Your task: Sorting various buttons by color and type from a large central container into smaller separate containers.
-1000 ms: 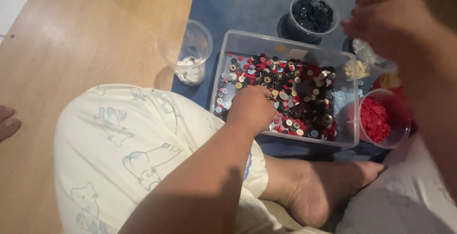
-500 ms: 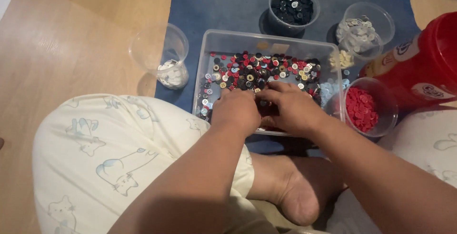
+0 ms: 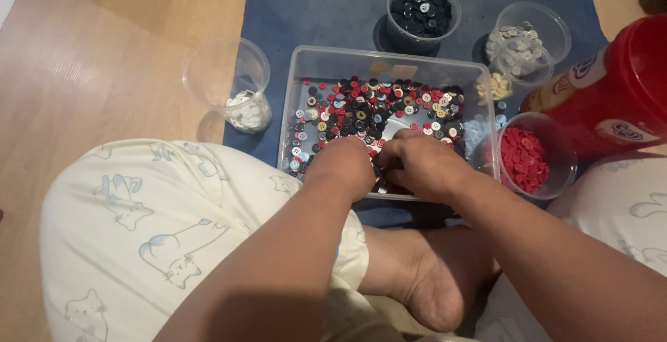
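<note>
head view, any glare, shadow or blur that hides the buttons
Head view: sharp and evenly lit; bright glare on the bare floor of the clear tray; left hand and right hand shade its near edge, where buttons go dark.

There is only one view, from the camera on my head, so nothing is shared with a second one. It looks steeply down over my crossed legs at the floor [image 3: 104, 71], facing away from me, and it sits close. My left hand [image 3: 344, 165] and right hand [image 3: 424, 165] meet near the middle. The clear tray [image 3: 389, 64] lies just beyond them, and the cups sit at the far edge.
</note>
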